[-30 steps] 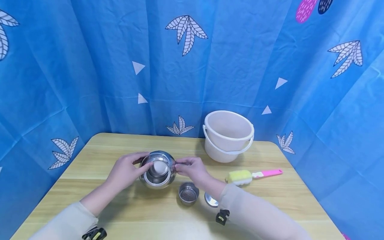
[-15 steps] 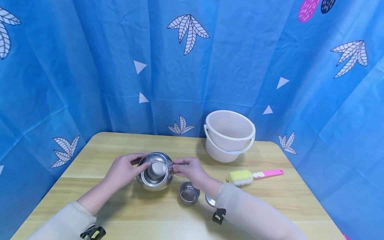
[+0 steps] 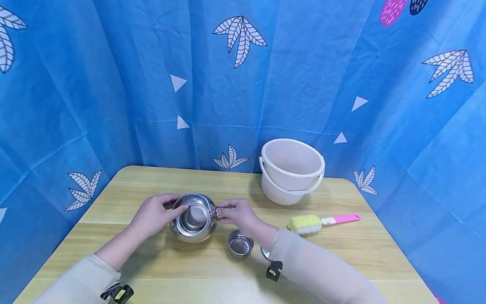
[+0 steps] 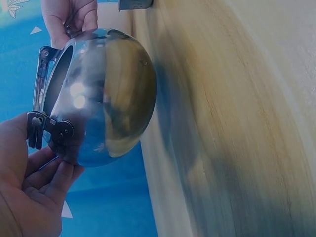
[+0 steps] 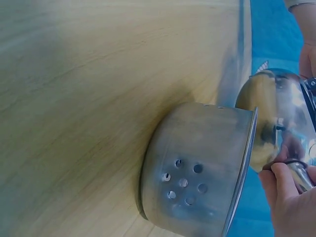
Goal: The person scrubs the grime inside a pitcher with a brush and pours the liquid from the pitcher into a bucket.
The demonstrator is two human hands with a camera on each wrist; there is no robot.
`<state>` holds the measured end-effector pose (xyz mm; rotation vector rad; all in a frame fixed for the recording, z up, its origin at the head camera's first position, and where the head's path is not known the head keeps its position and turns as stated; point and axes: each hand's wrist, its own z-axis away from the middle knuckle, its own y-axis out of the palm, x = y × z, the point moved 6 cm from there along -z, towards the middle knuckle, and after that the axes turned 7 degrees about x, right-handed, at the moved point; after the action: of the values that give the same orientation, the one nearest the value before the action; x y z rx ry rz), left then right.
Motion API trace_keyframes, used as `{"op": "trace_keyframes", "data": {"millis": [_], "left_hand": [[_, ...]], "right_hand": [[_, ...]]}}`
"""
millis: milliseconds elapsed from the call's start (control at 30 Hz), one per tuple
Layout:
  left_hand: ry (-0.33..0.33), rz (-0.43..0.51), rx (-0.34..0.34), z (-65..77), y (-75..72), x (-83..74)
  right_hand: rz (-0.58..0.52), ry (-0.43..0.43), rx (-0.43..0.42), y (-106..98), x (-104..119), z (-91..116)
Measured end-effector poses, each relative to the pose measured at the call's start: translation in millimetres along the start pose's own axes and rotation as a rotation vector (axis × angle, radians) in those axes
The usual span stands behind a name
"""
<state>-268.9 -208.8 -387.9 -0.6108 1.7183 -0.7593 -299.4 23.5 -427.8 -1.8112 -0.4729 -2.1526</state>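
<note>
A round, shiny stainless steel teapot (image 3: pixel 193 239) is held between both hands, its open mouth turned toward the head camera. My left hand (image 3: pixel 152 217) grips its left side, thumb over the rim and fingers behind. In the left wrist view a hinged metal handle (image 4: pixel 43 79) stands across the mouth of the pot. On the other side my right hand (image 3: pixel 240 216) pinches the spout (image 5: pixel 300 174). A perforated metal strainer basket (image 3: pixel 240 245) sits on the table just below the right hand. Beside it lies a round metal lid (image 3: pixel 265 252), partly hidden by the right sleeve.
A white bucket (image 3: pixel 282 185) with its bail handle hanging down stands at the back right. Right of the hands lies a sponge brush (image 3: pixel 305 223) with a pink handle. Blue patterned curtain (image 3: pixel 220 84) surrounds the wooden table (image 3: pixel 171 270) behind and at the sides.
Both hands have shifted the teapot slightly left and nearer to the person, keeping their hold on it. The strainer basket, bucket and brush stay in place.
</note>
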Motion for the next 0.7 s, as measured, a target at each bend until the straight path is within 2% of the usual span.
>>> {"op": "trace_keyframes", "data": {"millis": [367, 700], "left_hand": [[-0.030, -0.001, 0.027, -1.0, 0.5, 5.7], [-0.025, -0.012, 0.030, -1.3, 2.7, 8.6]], "right_hand": [[-0.003, 0.009, 0.012, 3.2, 0.8, -1.1], [0.017, 0.021, 0.005, 2.7, -3.7, -4.4]]}}
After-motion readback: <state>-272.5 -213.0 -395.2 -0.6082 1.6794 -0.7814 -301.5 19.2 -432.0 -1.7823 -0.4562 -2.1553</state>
